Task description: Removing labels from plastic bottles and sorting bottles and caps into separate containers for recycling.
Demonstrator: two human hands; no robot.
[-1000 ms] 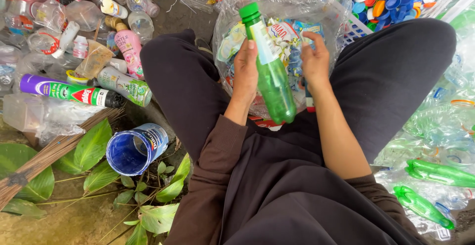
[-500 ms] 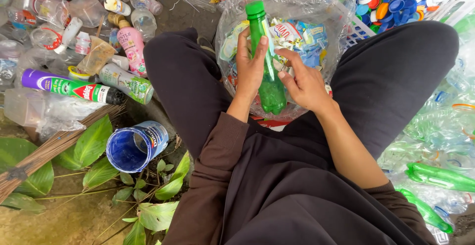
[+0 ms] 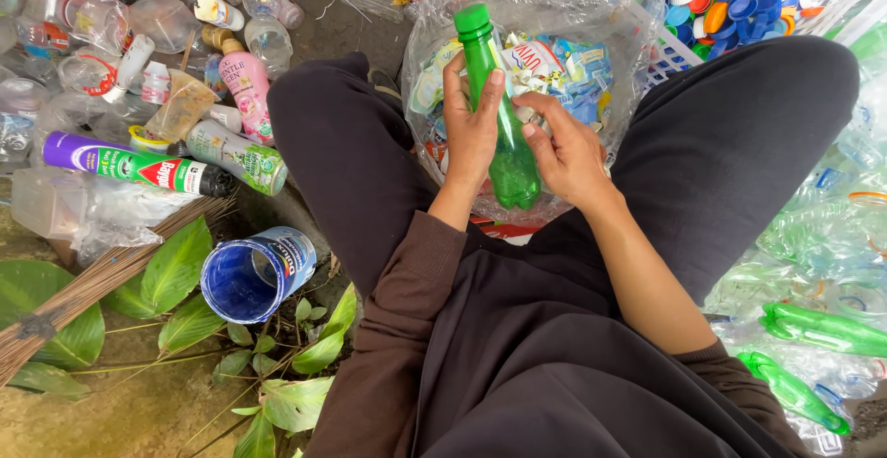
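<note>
Green plastic bottle point(image 3: 499, 116) is standing upright at upper centre of the frame, over a clear bag of torn labels point(image 3: 564, 70), with the left hand point(image 3: 473, 130) wrapping closed around its middle. The right hand point(image 3: 565, 155) is pinching at its lower body, fingers closing on the wall. Empty and capped, it is probably handling light, thin-walled and slightly slick, so the firmer neck is looking like the safest hold.

Only one view for me here: the head cam, looking steeply down from above my lap point(image 3: 554, 347), close in, ground point(image 3: 120, 416) filling the edges.
</note>
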